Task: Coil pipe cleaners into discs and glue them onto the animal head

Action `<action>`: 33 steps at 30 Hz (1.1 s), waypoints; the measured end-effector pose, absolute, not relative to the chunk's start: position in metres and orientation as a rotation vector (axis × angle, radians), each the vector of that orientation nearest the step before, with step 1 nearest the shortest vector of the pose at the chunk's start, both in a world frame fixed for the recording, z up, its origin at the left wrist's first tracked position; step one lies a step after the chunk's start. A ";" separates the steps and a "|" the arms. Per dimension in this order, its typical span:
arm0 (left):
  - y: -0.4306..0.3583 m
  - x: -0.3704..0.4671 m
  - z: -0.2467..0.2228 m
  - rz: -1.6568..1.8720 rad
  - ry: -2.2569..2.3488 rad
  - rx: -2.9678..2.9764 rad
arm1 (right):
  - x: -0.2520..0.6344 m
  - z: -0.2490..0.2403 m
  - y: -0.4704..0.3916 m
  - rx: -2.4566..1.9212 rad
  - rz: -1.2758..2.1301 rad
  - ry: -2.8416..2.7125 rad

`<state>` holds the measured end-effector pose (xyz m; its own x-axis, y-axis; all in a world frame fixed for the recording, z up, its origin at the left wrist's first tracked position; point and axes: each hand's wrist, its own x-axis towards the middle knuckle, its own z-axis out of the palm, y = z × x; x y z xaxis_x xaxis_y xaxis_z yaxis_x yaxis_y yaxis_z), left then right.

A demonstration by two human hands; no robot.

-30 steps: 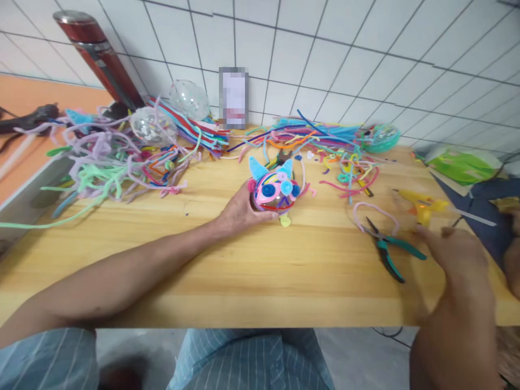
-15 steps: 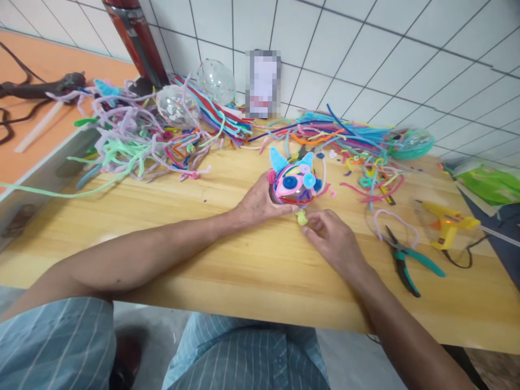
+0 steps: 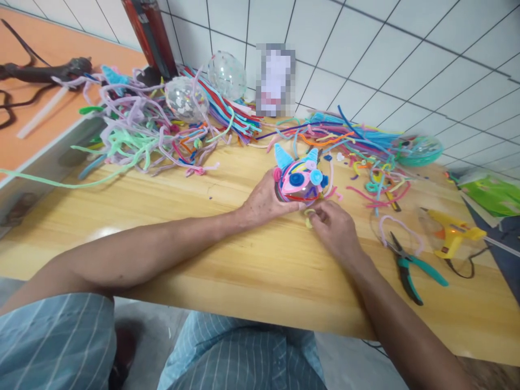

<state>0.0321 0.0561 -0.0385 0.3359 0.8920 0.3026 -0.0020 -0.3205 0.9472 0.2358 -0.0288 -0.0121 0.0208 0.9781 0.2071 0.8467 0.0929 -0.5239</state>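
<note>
My left hand is wrapped round the left side and underside of a clear plastic ball decorated with pipe cleaners. Pink and blue coils form its face, and two light-blue cones stick up like horns. Just below the ball, my right hand pinches a small yellow pipe-cleaner piece between thumb and fingers. That piece is close to my left thumb; whether it touches the ball I cannot tell.
Teal-handled pliers and a yellow glue gun lie to the right. Tangled pipe cleaners cover the back left, near clear balls. A phone leans on the tiled wall. More pipe cleaners lie at the back right.
My right hand has moved in closer under the ball, with the yellow piece now more covered by its fingers. The view has shifted slightly; my left hand keeps its hold.
</note>
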 end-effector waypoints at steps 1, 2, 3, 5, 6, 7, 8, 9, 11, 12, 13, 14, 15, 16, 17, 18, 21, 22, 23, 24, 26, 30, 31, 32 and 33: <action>0.056 0.032 -0.038 1.146 0.825 1.627 | 0.236 -0.010 -0.030 -1.783 0.360 -1.812; 0.056 0.032 -0.038 1.143 0.812 1.630 | 0.237 -0.007 -0.033 -1.777 0.405 -1.749; 0.056 0.031 -0.038 1.132 0.783 1.632 | 0.236 -0.003 -0.036 -1.766 0.456 -1.672; 0.057 0.031 -0.038 1.122 0.733 1.636 | 0.233 0.005 -0.043 -1.724 0.544 -1.519; 0.057 0.031 -0.039 1.121 0.728 1.642 | 0.231 0.009 -0.045 -1.696 0.578 -1.459; 0.057 0.031 -0.039 1.125 0.731 1.646 | 0.229 0.013 -0.048 -1.663 0.606 -1.416; 0.057 0.032 -0.040 1.129 0.729 1.651 | 0.226 0.015 -0.049 -1.632 0.633 -1.387; 0.057 0.032 -0.040 1.132 0.723 1.655 | 0.224 0.017 -0.049 -1.607 0.663 -1.367; 0.057 0.032 -0.041 1.124 0.701 1.668 | 0.220 0.019 -0.048 -1.587 0.714 -1.334; 0.057 0.032 -0.041 1.121 0.695 1.677 | 0.218 0.019 -0.047 -1.588 0.723 -1.323; 0.056 0.032 -0.041 1.119 0.697 1.687 | 0.217 0.019 -0.046 -1.596 0.724 -1.316; 0.056 0.032 -0.041 1.117 0.704 1.696 | 0.217 0.018 -0.045 -1.603 0.724 -1.311; 0.056 0.032 -0.041 1.115 0.715 1.702 | 0.217 0.017 -0.044 -1.607 0.723 -1.306; 0.056 0.032 -0.041 1.110 0.727 1.705 | 0.218 0.016 -0.043 -1.605 0.725 -1.301; 0.055 0.032 -0.041 1.104 0.743 1.706 | 0.218 0.015 -0.042 -1.598 0.732 -1.296; 0.055 0.032 -0.041 1.099 0.759 1.707 | 0.219 0.014 -0.042 -1.589 0.738 -1.290; 0.055 0.033 -0.042 1.088 0.755 1.707 | 0.220 0.013 -0.042 -1.559 0.760 -1.283; 0.055 0.033 -0.042 1.085 0.748 1.706 | 0.220 0.013 -0.042 -1.542 0.765 -1.278; 0.055 0.033 -0.041 1.083 0.746 1.705 | 0.219 0.013 -0.043 -1.521 0.765 -1.265; 0.055 0.033 -0.041 1.079 0.741 1.702 | 0.219 0.013 -0.044 -1.498 0.762 -1.247; 0.056 0.033 -0.041 1.073 0.719 1.695 | 0.218 0.013 -0.047 -1.458 0.728 -1.207; 0.057 0.032 -0.040 1.079 0.698 1.712 | 0.216 0.008 -0.051 -1.430 0.517 -1.231; 0.057 0.032 -0.040 1.081 0.707 1.717 | 0.217 0.006 -0.051 -1.427 0.464 -1.253; 0.057 0.032 -0.040 1.082 0.710 1.721 | 0.217 0.005 -0.051 -1.422 0.421 -1.278; 0.057 0.032 -0.040 1.083 0.707 1.722 | 0.218 0.004 -0.051 -1.417 0.386 -1.305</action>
